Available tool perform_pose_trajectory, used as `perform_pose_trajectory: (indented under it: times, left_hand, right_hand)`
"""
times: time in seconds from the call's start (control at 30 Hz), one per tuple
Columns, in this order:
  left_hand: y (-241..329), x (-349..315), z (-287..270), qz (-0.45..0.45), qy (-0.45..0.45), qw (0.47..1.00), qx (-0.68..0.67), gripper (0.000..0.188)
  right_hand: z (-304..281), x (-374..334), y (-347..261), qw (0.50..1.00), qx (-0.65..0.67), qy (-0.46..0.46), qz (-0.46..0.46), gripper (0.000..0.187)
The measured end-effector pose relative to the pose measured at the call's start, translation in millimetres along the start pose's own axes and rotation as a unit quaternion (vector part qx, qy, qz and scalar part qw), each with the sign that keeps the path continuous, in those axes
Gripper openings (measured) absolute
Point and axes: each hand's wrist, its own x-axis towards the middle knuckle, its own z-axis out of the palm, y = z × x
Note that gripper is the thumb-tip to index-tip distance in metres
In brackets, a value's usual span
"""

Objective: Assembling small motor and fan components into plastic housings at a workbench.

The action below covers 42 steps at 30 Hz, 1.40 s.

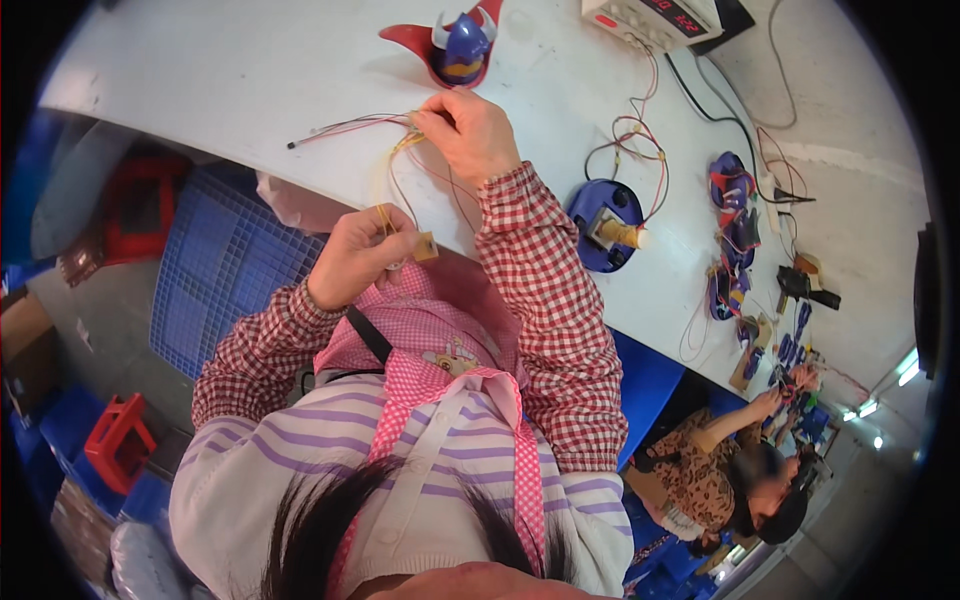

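Note:
My left hand [365, 250] is closed near the front edge of the table, pinching a small tan square board [426, 247] that sticks out past the thumb. Yellow wires [404, 145] run up from this hand to my right hand [468, 132], whose thumb and fingers are closed on them just above the tabletop. From the right hand's fingertips a thin red-and-black lead [345, 126] stretches left, ending in a small black tip. Beyond that hand stands a purple horned toy figure [464, 45] with red wing-like sides.
Right of my right arm lies a round blue base [590, 205] with a cylinder on it, wired toward a power supply [650, 18]. More toy parts [735, 230] line the table's far right. A co-worker [715, 470] sits there. Blue crates [235, 265] and a red stool [118, 442] stand left.

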Motion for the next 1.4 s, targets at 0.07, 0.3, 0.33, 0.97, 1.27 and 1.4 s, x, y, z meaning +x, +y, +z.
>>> perform_pose_trajectory:
  times: [0.07, 0.3, 0.33, 0.97, 1.27, 1.4]
  left_hand:
    - [-5, -4, 0, 0.001, -0.002, 1.000, -0.022, 0.008]
    - [-8, -18, 1, 0.005, 0.005, 0.999, -0.049, 0.009]
    - [-8, -19, 2, 0.009, 0.009, 0.999, -0.048, 0.009]
    - [-27, -26, 13, 0.046, 0.020, 0.997, -0.066, 0.010]
    - [-40, -42, 44, 0.018, 0.028, 0.992, -0.120, 0.009]
    - [-38, -41, 49, 0.013, 0.024, 0.992, -0.122, 0.009]
  right_hand:
    - [-1, -1, -2, 1.000, -0.006, -0.001, 0.008, 0.020]
    - [-2, -4, -4, 1.000, 0.009, -0.011, 0.010, 0.016]
    - [-2, -4, -5, 1.000, 0.007, -0.008, 0.012, 0.016]
    - [-11, -135, -55, 1.000, -0.001, -0.002, -0.027, 0.021]
    - [0, -183, -42, 0.986, 0.141, 0.075, 0.040, 0.016]
    - [-1, -186, -40, 0.989, 0.092, 0.106, -0.049, 0.016]
